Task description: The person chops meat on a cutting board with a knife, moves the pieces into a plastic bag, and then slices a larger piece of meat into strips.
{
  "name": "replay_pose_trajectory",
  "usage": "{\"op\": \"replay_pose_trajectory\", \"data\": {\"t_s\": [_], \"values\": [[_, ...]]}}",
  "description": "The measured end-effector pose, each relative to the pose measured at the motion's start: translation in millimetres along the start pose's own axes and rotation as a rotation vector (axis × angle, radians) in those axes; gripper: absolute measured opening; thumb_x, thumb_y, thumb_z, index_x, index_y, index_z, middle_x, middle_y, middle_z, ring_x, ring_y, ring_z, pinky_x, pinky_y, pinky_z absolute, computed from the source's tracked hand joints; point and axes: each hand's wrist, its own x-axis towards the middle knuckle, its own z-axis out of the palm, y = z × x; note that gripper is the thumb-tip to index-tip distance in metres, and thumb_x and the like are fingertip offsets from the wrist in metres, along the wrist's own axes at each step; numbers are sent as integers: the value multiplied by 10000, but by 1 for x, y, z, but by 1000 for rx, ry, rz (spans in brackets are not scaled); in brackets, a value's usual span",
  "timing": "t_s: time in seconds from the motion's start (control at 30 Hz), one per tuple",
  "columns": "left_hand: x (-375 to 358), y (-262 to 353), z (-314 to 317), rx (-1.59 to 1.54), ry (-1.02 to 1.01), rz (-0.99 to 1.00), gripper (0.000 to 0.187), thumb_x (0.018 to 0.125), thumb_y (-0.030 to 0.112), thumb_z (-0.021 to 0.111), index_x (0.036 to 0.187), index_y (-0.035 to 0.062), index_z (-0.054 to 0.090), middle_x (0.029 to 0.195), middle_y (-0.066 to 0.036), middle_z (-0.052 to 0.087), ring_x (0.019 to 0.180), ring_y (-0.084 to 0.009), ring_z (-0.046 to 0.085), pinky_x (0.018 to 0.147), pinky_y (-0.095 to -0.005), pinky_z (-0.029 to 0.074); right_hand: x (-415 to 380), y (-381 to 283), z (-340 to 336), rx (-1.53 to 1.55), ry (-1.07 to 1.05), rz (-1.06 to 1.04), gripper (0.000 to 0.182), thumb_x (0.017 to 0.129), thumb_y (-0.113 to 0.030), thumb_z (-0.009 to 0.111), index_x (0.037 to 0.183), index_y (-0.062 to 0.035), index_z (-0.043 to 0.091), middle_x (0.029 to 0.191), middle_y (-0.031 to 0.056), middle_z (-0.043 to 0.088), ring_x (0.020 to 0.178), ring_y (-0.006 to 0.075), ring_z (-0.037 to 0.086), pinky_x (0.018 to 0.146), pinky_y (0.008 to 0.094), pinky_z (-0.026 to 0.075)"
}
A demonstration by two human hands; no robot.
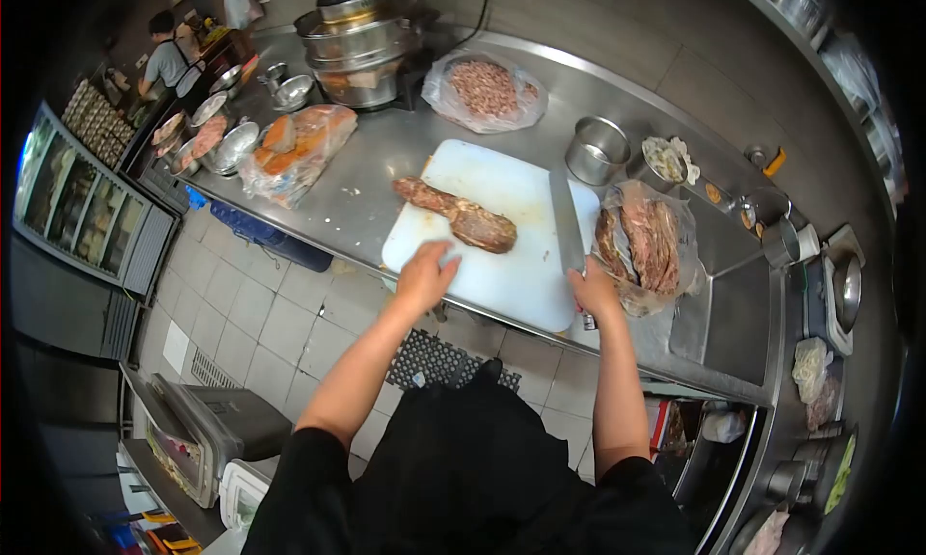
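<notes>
A long piece of cooked meat [459, 216] lies across a white cutting board [511, 266] on the steel counter [386, 160]. My left hand [424, 275] rests flat on the board's near edge, just below the meat, fingers spread and holding nothing. My right hand [594, 291] grips the handle of a cleaver [567, 222], whose broad blade lies along the board's right side, pointing away from me. A clear bag of sliced meat [648, 242] sits right beside that hand.
A steel pot [597, 150], a small bowl [664, 162], a bag of minced meat [487, 92], a bag of orange meat [301, 145] and stacked steamers [365, 44] stand on the counter. Another person [172, 61] works at the far left. A sink [733, 314] lies right.
</notes>
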Motion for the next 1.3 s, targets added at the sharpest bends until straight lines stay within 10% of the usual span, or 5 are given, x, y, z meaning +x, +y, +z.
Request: {"op": "replay_pose_trajectory", "data": {"t_s": [0.43,0.5,0.6,0.83,1.3], "values": [[119,-8,45,128,-151,179,460,858,190,616,1317,173,597,1256,-153,466,1203,-343,463,1076,-407,388,-5,7,-7,-65,-50,-94,333,949,-278,574,1092,16,513,689,175,636,476,244,601,518,393,499],[126,-5,42,126,-206,251,463,851,197,630,1314,201,602,1242,-133,494,1205,-314,471,1044,-408,402,-12,-21,-23,-15,-179,97,367,933,-305,584,1045,38,514,880,291,676,819,434,674,762,484,518],[116,12,42,380,-40,313,425,819,161,620,1244,169,640,1167,-99,544,1140,-286,513,931,-408,434,-12,-14,-22,-93,-158,35,384,917,-304,600,1088,26,505,915,302,672,897,460,654,802,496,507],[127,7,76,264,163,527,225,755,112,679,979,94,663,1011,-99,541,937,-306,527,822,-432,429,-36,-27,-21,-194,-120,160,403,900,-272,602,1177,-12,470,939,306,672,900,458,656,806,517,505],[129,-3,76,266,85,549,306,711,128,719,997,126,608,1074,-99,506,977,-303,489,830,-447,414,-71,-112,-27,-608,-83,1,242,944,-247,578,983,-20,503,747,194,682,740,389,679,696,497,521]]}}
